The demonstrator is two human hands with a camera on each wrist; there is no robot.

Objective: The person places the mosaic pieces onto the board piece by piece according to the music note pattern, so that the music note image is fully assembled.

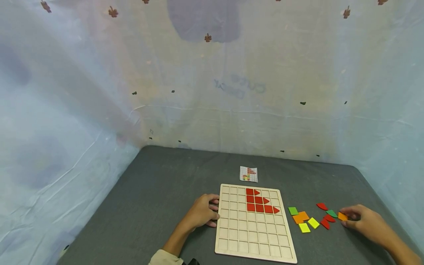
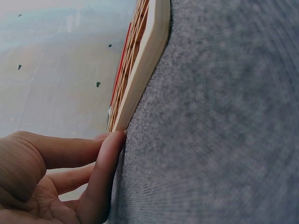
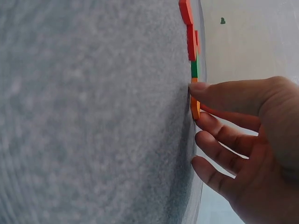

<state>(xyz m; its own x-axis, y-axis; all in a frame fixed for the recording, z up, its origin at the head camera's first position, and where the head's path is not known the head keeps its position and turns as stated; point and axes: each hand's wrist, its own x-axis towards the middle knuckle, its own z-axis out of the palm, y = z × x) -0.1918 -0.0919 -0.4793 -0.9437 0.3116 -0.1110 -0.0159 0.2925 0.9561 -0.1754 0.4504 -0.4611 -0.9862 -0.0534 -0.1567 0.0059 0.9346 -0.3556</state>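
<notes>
The left hand (image 1: 201, 211) rests its fingertips against the left edge of a wooden grid board (image 1: 233, 234); close up, its fingers (image 2: 112, 151) touch the board's rim (image 2: 148, 56). Red squares (image 1: 250, 199) and red pointed pieces (image 1: 276, 210) lie in three rows in the board's upper cells. At the right, the right hand (image 1: 367, 222) has its thumb and a finger at opposite sides of an orange piece (image 1: 342, 216). In the right wrist view the right hand (image 3: 243, 140) pinches that orange piece (image 3: 195, 105) low at the cloth, beside a green piece (image 3: 194, 69).
A small printed card (image 1: 248, 174) lies behind the board. Right of the board are a green square (image 1: 293, 211), orange pieces (image 1: 298, 219), yellow squares (image 1: 304, 228), red curved pieces (image 1: 321, 206) and a green curved piece (image 1: 331, 213). Patterned sheeting (image 1: 212, 121) hangs around the grey table (image 1: 165, 176).
</notes>
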